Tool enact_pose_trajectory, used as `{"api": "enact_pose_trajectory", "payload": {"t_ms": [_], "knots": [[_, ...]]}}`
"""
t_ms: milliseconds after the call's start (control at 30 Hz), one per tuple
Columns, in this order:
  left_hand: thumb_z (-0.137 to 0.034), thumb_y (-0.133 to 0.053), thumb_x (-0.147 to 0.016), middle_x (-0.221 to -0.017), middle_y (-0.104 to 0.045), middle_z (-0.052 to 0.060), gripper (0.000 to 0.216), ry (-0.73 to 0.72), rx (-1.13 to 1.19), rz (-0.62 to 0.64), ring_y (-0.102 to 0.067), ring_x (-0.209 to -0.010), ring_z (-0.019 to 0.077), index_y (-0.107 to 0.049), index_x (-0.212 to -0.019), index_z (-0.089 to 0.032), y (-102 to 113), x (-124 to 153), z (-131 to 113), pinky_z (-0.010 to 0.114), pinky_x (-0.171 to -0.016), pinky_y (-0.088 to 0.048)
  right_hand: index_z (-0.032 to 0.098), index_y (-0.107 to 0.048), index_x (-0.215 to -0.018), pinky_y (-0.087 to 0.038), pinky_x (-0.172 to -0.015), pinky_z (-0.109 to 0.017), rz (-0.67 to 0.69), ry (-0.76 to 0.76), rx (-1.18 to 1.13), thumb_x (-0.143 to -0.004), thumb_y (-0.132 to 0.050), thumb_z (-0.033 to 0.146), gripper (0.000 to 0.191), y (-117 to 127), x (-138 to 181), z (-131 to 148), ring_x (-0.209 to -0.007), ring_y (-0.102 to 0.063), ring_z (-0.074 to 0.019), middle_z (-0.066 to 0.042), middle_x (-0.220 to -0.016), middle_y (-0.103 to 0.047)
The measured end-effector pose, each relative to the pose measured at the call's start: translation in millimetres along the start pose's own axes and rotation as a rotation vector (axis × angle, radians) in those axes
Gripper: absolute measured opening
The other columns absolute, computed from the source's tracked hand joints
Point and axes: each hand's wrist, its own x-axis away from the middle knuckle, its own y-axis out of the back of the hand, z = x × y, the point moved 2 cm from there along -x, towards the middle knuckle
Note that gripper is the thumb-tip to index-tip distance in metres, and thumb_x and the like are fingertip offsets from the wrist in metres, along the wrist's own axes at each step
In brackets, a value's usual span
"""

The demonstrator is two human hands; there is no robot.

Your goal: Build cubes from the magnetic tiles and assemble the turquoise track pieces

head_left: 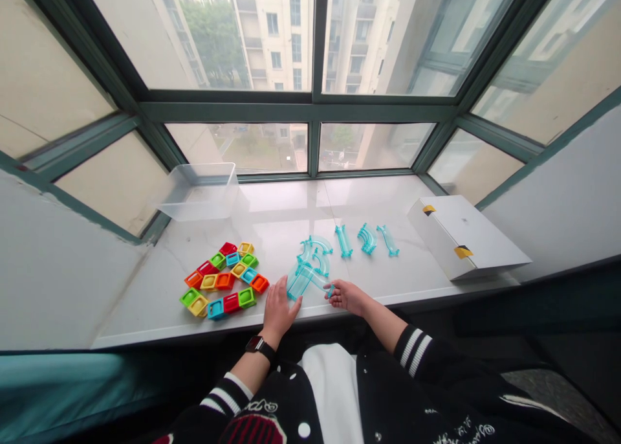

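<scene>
Translucent teal toy track pieces lie grouped before me. My left hand (279, 305), with a dark watch on its wrist, holds the near end of the straight track pieces (301, 279) between fingers and thumb. My right hand (346, 297) pinches the near right end of a curved track piece (316, 278), which meets the straight ones at its other end. Whether they are joined I cannot tell. Just beyond, more curved track pieces (317, 244) form a cluster. To the right lie a separate straight track (343, 241), a wide curved track (367, 238) and a slim, wavy track (388, 241).
Left of my hands, several coloured blocks (224, 281) lie in bent rows on the white sill (160, 301). A clear plastic bin (201, 195) stands at the back left. A white box (466, 233) with yellow tabs sits at the right. Windows (315, 111) enclose the sill.
</scene>
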Motion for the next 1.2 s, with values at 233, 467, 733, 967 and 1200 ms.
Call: {"api": "enact_pose_trajectory", "payload": {"t_ms": [233, 467, 733, 967, 1200], "knots": [[-0.044, -0.059, -0.1, -0.153, -0.054, 0.022, 0.074, -0.011, -0.015, 0.0, -0.052, -0.142, 0.0368, -0.031, -0.16, -0.012, 1.0, -0.6, -1.0, 0.056, -0.122, -0.039, 0.015, -0.072, -0.105, -0.052, -0.073, -0.028, 0.1, -0.009, -0.198, -0.09, -0.064, 0.036, 0.027, 6.4, 10.9, 10.4, -0.071, -0.065, -0.0144, -0.007, -0.088, -0.073], [-0.045, -0.057, -0.101, -0.153, -0.054, 0.022, 0.072, -0.028, -0.011, -0.008, -0.053, -0.142, 0.0366, -0.032, -0.16, -0.013, 2.4, -1.3, -0.4, 0.056, -0.121, -0.04, 0.014, -0.073, -0.11, -0.052, -0.085, -0.03, 0.183, 0.125, -0.374, -0.086, -0.071, 0.039, 0.035, 31.4, 40.5, 26.5, -0.081, -0.068, -0.0156, -0.007, -0.094, -0.073], [-0.047, -0.055, -0.101, -0.153, -0.055, 0.021, 0.069, -0.039, -0.027, -0.014, -0.054, -0.14, 0.0374, -0.036, -0.158, -0.014, 1.7, -2.2, 1.7, 0.056, -0.121, -0.04, 0.023, -0.073, -0.11, -0.052, -0.088, -0.033, 0.223, 0.299, -0.434, -0.086, -0.075, 0.042, 0.031, 55.3, 80.4, 34.3, -0.084, -0.066, -0.0153, -0.003, -0.1, -0.074], [-0.048, -0.054, -0.101, -0.152, -0.055, 0.02, 0.065, -0.045, -0.019, -0.015, -0.054, -0.139, 0.037, -0.04, -0.155, -0.015, 2.8, -2.9, 2.3, 0.055, -0.12, -0.04, 0.021, -0.072, -0.105, -0.051, -0.09, -0.033, 0.097, 0.324, -0.39, -0.083, -0.077, 0.038, 0.029, 65.1, 100.2, 38.8, -0.089, -0.066, -0.0169, -0.005, -0.103, -0.072], [-0.046, -0.053, -0.101, -0.152, -0.055, 0.022, 0.061, -0.044, -0.019, 0.0, -0.054, -0.14, 0.0367, -0.046, -0.152, -0.014, 3.8, -2.9, 1.3, 0.056, -0.12, -0.04, 0.023, -0.072, -0.108, -0.052, -0.096, -0.042, -0.178, 0.425, -0.237, -0.085, -0.064, 0.043, 0.031, 108.1, 145.5, 66.8, -0.092, -0.066, -0.0228, -0.009, -0.106, -0.071]]}}
